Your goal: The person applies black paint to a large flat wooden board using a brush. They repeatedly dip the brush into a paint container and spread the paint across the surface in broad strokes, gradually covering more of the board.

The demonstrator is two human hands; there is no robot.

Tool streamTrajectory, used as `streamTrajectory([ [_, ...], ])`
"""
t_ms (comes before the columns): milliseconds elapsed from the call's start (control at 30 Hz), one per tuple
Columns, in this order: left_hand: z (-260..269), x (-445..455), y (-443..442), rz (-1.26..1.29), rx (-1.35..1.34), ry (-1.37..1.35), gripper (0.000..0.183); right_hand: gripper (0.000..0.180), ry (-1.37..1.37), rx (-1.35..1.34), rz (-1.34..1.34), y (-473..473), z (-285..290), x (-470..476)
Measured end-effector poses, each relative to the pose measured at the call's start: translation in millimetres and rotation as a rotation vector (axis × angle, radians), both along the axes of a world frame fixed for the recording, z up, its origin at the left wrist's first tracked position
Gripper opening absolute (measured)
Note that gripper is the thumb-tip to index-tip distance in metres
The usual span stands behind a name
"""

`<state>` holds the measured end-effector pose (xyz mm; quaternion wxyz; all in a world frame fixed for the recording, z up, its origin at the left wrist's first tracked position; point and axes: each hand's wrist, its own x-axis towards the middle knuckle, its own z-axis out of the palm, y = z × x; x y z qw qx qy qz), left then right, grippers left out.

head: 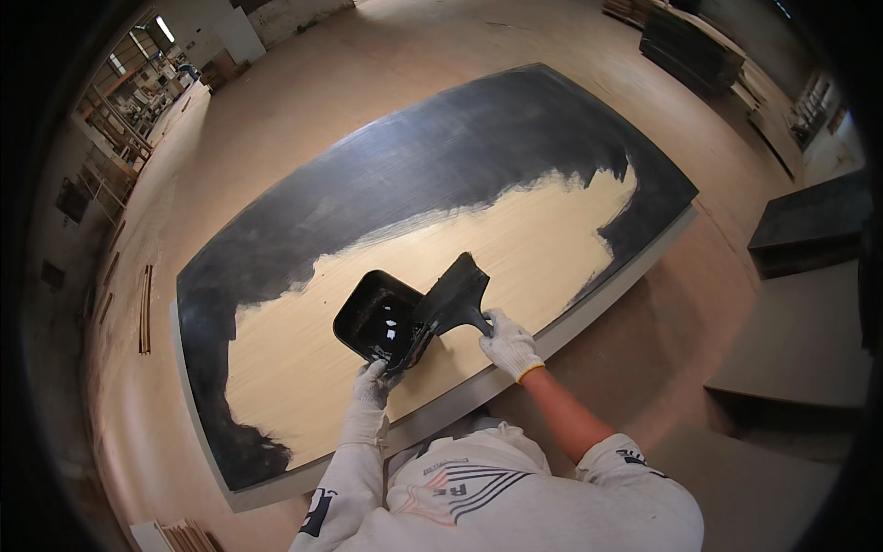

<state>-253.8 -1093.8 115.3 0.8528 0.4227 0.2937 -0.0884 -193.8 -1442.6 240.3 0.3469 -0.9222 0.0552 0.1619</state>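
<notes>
A large board lies before me, its pale middle bordered by black coating with ragged edges. My left hand, in a white knit glove, grips the near rim of a black tray holding glossy black liquid. My right hand, gloved with a yellow cuff edge, holds the handle of a wide black brush. The brush's wide black head overlaps the tray's right side, above the board. Whether its bristles touch the liquid cannot be told.
The board rests on a light-edged panel. Dark and grey panels stand at the right, and stacked boards at the upper right. Thin wooden strips lie on the floor at the left; more strips are at the lower left.
</notes>
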Motion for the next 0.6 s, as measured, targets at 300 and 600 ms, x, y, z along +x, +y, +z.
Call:
streamTrajectory([
  [300,-3,77,-158,-0.318,-0.029,0.01,0.05,0.025,-0.062,-0.568,0.208,-65,23,44],
  [600,12,115,-291,-0.504,-0.052,0.024,0.054,0.023,0.141,-0.885,0.338,-135,3,115],
])
